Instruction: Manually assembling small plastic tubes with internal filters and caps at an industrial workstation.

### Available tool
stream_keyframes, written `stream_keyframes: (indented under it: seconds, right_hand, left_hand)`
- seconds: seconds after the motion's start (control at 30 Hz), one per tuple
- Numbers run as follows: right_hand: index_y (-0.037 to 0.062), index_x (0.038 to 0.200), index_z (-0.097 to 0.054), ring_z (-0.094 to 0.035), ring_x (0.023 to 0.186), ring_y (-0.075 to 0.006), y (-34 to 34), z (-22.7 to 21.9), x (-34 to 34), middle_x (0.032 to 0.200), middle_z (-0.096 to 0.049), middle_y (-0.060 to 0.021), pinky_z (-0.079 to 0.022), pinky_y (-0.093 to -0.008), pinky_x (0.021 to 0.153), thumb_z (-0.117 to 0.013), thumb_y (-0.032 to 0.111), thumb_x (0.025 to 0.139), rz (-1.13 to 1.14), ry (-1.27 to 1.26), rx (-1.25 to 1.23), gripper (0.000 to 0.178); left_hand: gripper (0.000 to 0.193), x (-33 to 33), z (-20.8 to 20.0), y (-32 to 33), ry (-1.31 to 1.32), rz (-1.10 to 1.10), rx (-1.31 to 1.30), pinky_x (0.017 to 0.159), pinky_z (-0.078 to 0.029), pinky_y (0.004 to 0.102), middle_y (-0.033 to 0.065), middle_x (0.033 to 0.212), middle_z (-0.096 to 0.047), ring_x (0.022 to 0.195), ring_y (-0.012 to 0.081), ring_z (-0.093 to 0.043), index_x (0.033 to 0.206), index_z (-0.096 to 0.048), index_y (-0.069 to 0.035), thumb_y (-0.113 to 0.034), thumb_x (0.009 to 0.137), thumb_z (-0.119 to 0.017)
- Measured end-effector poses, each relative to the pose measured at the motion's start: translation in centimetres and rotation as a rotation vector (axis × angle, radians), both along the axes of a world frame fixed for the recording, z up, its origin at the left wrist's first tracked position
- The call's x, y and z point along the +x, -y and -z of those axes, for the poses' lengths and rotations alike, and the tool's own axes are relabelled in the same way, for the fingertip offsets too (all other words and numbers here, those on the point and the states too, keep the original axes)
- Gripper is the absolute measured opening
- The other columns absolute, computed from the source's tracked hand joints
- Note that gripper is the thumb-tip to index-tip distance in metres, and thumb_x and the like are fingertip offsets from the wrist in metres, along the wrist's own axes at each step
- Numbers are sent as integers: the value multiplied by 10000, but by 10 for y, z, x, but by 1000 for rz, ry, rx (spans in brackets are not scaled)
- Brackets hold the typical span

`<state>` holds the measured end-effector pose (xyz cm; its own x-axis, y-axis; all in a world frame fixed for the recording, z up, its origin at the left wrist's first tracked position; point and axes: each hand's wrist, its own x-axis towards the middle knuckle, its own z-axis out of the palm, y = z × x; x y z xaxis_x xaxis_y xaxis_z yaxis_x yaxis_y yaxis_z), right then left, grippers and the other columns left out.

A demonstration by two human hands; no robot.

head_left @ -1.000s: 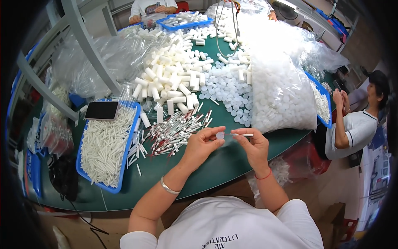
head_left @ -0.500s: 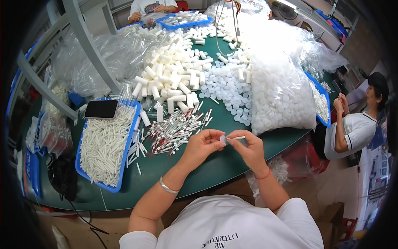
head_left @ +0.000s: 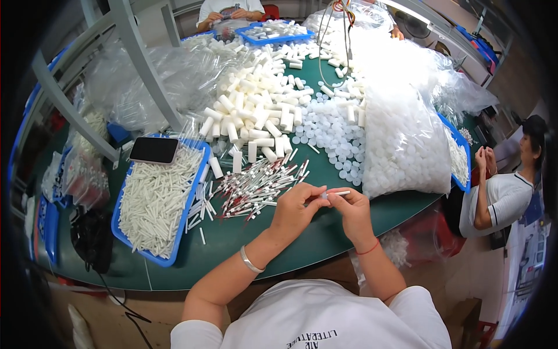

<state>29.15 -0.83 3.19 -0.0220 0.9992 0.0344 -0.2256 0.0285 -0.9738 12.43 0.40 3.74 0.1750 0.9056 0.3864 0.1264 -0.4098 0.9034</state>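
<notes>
My left hand (head_left: 295, 206) and my right hand (head_left: 353, 216) meet above the table's near edge, fingertips touching or nearly so. Between the right thumb and fingers is a thin white stick (head_left: 343, 192), its free end pointing right. The left hand is closed in a pinch on a small translucent disc-shaped cap (head_left: 325, 196), mostly hidden by the fingertips. Just left of my hands lies a heap of thin white sticks with dark red parts (head_left: 256, 187). Beyond them spreads a pile of similar translucent caps (head_left: 332, 131).
A blue tray (head_left: 116, 224) of short white sticks stands left, a phone (head_left: 154, 150) on its far end. White foam cylinders (head_left: 256, 107) are heaped behind. A bulging clear bag (head_left: 404, 139) of caps sits right. Metal posts (head_left: 142, 64) rise at left. Co-workers sit across and at right.
My hands have come closer together, and the cap between them is now largely covered by fingers. The whole view has shifted slightly, with the scene moving right in the picture.
</notes>
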Motion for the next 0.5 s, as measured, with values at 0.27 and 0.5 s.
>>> stream_keyframes:
  seconds: [0.27, 0.5]
  right_hand:
    - [-44, 960, -614, -677, 933, -296, -17, -14, 5, 1001, -682, -195, -518, -400, 909, -593, 54, 913, 69, -166, -6, 111]
    - [-13, 955, -602, -667, 914, -250, -18, -5, 3, 1000, -668, -145, -524, -382, 878, -575, 110, 944, 63, -211, -56, 126]
  left_hand:
    - [213, -66, -2, -95, -900, -125, 395, 838, -487, 408, 125, 945, -621, 944, 322, -579, 992, -663, -60, -17, 786, -632]
    - [172, -85, 8, -114, -851, -108, 371, 813, -497, 397, 140, 932, -599, 903, 320, -596, 979, -642, -33, -22, 811, -606]
